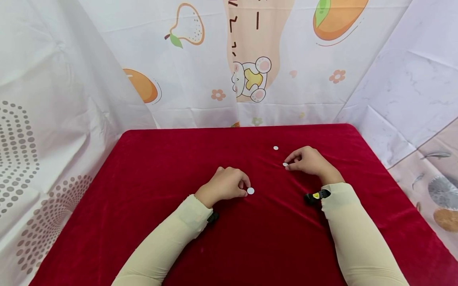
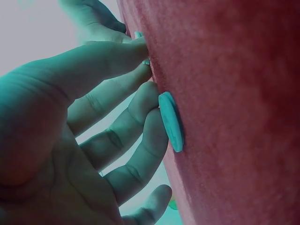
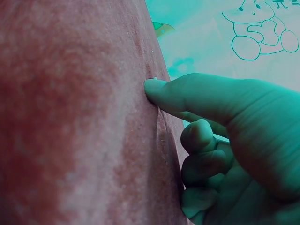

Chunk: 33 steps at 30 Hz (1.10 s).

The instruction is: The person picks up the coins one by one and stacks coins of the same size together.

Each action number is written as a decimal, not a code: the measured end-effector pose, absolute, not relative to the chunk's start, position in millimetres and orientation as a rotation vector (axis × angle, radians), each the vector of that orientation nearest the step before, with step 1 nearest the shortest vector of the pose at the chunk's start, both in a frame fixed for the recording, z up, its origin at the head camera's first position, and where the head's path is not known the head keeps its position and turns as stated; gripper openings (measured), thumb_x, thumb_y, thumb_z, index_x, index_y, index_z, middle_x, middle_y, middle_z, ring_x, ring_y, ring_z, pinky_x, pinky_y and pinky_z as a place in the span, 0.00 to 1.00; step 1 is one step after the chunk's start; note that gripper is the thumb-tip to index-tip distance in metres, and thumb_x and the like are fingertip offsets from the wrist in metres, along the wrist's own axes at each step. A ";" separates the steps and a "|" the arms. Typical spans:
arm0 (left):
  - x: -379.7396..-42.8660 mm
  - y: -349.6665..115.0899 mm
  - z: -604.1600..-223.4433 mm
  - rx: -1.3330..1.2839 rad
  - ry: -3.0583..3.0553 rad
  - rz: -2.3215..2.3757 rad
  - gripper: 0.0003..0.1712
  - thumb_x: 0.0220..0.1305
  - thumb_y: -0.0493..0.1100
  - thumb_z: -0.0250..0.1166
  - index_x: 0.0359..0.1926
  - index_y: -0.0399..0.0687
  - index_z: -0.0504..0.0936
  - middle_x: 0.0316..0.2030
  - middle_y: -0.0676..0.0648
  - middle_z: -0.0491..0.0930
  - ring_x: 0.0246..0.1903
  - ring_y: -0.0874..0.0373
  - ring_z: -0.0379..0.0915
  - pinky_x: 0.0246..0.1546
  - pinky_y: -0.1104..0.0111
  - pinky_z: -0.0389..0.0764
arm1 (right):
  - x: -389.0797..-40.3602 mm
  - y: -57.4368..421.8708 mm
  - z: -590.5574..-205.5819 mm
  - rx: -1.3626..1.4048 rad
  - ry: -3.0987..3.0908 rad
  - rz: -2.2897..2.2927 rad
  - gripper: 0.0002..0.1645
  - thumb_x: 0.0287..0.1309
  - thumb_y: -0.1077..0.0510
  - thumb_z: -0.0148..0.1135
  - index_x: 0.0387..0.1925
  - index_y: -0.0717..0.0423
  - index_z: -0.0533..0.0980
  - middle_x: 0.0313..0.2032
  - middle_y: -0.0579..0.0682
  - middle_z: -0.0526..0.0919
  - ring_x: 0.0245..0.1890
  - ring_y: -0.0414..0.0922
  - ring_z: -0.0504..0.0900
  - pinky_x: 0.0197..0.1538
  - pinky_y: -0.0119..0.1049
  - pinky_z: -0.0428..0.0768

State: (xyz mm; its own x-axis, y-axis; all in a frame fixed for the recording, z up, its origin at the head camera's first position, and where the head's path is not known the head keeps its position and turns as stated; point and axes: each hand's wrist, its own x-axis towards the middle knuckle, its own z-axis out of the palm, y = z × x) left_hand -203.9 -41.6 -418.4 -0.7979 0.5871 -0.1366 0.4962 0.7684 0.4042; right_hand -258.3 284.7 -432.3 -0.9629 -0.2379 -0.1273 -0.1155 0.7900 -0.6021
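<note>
My left hand [image 1: 226, 183] pinches a small white disc [image 1: 251, 190] at its left edge, with thumb and index fingertips, at the cloth. In the left wrist view another disc [image 2: 171, 122], tinted turquoise, lies by the middle fingertips; the head view does not show it under the hand. My right hand [image 1: 307, 161] pinches a second white disc [image 1: 285, 164] between thumb and index finger, low over the cloth. In the right wrist view the thumb [image 3: 187, 93] mostly hides that disc. A thin pale edge [image 3: 220, 138] shows among the curled fingers; I cannot tell what it is.
Another white disc [image 1: 276, 147] lies on the red cloth [image 1: 171, 159], just beyond the right hand. The cloth is slightly wrinkled near the right hand. A printed curtain [image 1: 200, 71] stands behind the table, and white sheets hang at both sides.
</note>
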 end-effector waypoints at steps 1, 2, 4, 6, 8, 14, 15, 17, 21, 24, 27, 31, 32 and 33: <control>-203.7 -41.1 -418.2 0.844 2.709 0.514 0.07 0.59 0.50 0.78 0.39 0.65 0.90 0.25 0.62 0.79 0.30 0.66 0.74 0.46 0.59 0.65 | -258.3 285.0 -432.7 -0.275 2.784 -0.920 0.09 0.56 0.52 0.77 0.40 0.43 0.90 0.25 0.44 0.85 0.30 0.45 0.75 0.34 0.35 0.75; -203.4 -40.7 -418.2 0.844 2.709 0.513 0.07 0.59 0.51 0.78 0.39 0.65 0.90 0.25 0.62 0.79 0.30 0.66 0.74 0.46 0.59 0.65 | -258.4 285.2 -433.1 -0.275 2.782 -0.925 0.08 0.56 0.52 0.77 0.40 0.43 0.90 0.25 0.44 0.85 0.30 0.45 0.75 0.34 0.36 0.75; -202.9 -40.1 -418.0 0.842 2.711 0.515 0.07 0.59 0.52 0.78 0.38 0.65 0.90 0.24 0.61 0.79 0.29 0.66 0.74 0.46 0.59 0.65 | -258.5 285.2 -433.5 -0.274 2.781 -0.932 0.08 0.56 0.52 0.77 0.40 0.43 0.90 0.24 0.44 0.85 0.29 0.45 0.75 0.33 0.36 0.75; -202.4 -40.0 -417.8 0.835 2.713 0.515 0.07 0.59 0.53 0.78 0.38 0.65 0.90 0.23 0.61 0.79 0.29 0.65 0.74 0.46 0.58 0.65 | -258.9 284.8 -433.8 -0.275 2.777 -0.942 0.08 0.56 0.52 0.77 0.40 0.44 0.90 0.24 0.44 0.84 0.29 0.45 0.75 0.33 0.36 0.75; -202.4 -39.7 -418.2 0.824 2.712 0.518 0.07 0.59 0.53 0.78 0.38 0.65 0.90 0.23 0.61 0.79 0.29 0.65 0.74 0.46 0.58 0.66 | -258.8 284.6 -433.7 -0.275 2.771 -0.950 0.08 0.56 0.52 0.77 0.40 0.44 0.90 0.24 0.44 0.84 0.29 0.45 0.75 0.33 0.36 0.75; -202.6 -39.0 -418.5 0.802 2.707 0.523 0.07 0.59 0.51 0.78 0.38 0.65 0.89 0.24 0.61 0.79 0.30 0.65 0.74 0.46 0.57 0.67 | -258.5 283.9 -433.1 -0.259 2.753 -0.969 0.07 0.56 0.53 0.77 0.38 0.44 0.90 0.24 0.44 0.85 0.28 0.43 0.74 0.33 0.35 0.75; -202.7 -39.0 -418.4 0.803 2.708 0.522 0.07 0.59 0.51 0.78 0.39 0.64 0.89 0.24 0.61 0.79 0.30 0.65 0.74 0.46 0.57 0.67 | -258.5 283.9 -433.1 -0.262 2.749 -0.973 0.08 0.56 0.53 0.77 0.39 0.45 0.90 0.24 0.44 0.85 0.28 0.43 0.74 0.33 0.35 0.75; -202.7 -38.9 -418.1 0.805 2.711 0.519 0.07 0.59 0.51 0.78 0.39 0.64 0.89 0.24 0.61 0.79 0.30 0.65 0.74 0.46 0.57 0.66 | -258.3 283.5 -432.7 -0.259 2.743 -0.980 0.08 0.56 0.53 0.77 0.39 0.46 0.90 0.23 0.44 0.84 0.28 0.43 0.74 0.33 0.34 0.75; -202.5 -38.9 -417.4 0.807 2.710 0.520 0.08 0.59 0.51 0.78 0.39 0.64 0.89 0.24 0.61 0.79 0.30 0.65 0.75 0.46 0.58 0.65 | -257.9 283.2 -432.5 -0.251 2.735 -0.988 0.08 0.55 0.53 0.78 0.38 0.46 0.90 0.23 0.45 0.82 0.29 0.43 0.75 0.33 0.34 0.75; -202.4 -38.9 -417.3 0.809 2.706 0.524 0.08 0.59 0.51 0.78 0.39 0.64 0.89 0.23 0.61 0.79 0.29 0.65 0.75 0.46 0.58 0.65 | -257.8 282.9 -432.4 -0.249 2.730 -0.983 0.08 0.55 0.52 0.78 0.38 0.45 0.90 0.24 0.45 0.81 0.30 0.44 0.74 0.33 0.34 0.75; -202.5 -39.1 -417.4 0.808 2.702 0.527 0.08 0.59 0.51 0.78 0.39 0.64 0.89 0.23 0.60 0.79 0.29 0.65 0.75 0.46 0.58 0.65 | -258.1 282.4 -432.7 -0.264 2.718 -0.981 0.08 0.55 0.52 0.78 0.38 0.45 0.90 0.23 0.44 0.81 0.29 0.44 0.73 0.33 0.34 0.74; -202.8 -39.5 -417.9 0.810 2.702 0.527 0.08 0.59 0.51 0.78 0.39 0.64 0.89 0.23 0.61 0.79 0.29 0.65 0.75 0.46 0.58 0.65 | -259.3 281.9 -434.2 -0.284 2.688 -0.993 0.07 0.55 0.52 0.78 0.37 0.44 0.90 0.21 0.43 0.77 0.26 0.41 0.71 0.31 0.33 0.72; -202.9 -39.6 -418.2 0.811 2.705 0.524 0.08 0.59 0.51 0.78 0.39 0.64 0.89 0.23 0.61 0.79 0.29 0.65 0.75 0.46 0.58 0.65 | -259.5 281.9 -434.5 -0.292 2.678 -0.997 0.07 0.55 0.52 0.78 0.37 0.44 0.90 0.20 0.43 0.76 0.25 0.41 0.70 0.30 0.33 0.72; -203.0 -39.7 -418.4 0.811 2.708 0.521 0.08 0.59 0.51 0.78 0.39 0.64 0.89 0.23 0.61 0.79 0.29 0.66 0.75 0.46 0.58 0.65 | -259.7 281.6 -434.6 -0.301 2.667 -0.999 0.07 0.55 0.52 0.78 0.37 0.43 0.90 0.19 0.43 0.75 0.24 0.40 0.69 0.30 0.33 0.71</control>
State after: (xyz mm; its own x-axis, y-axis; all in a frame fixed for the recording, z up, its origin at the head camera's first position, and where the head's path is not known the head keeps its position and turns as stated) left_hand -203.0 -39.7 -418.4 -0.8080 0.5702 -0.1485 0.4744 0.7790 0.4101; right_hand -259.7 281.6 -434.6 -0.9400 -0.2879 -0.1833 -0.0965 0.7394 -0.6664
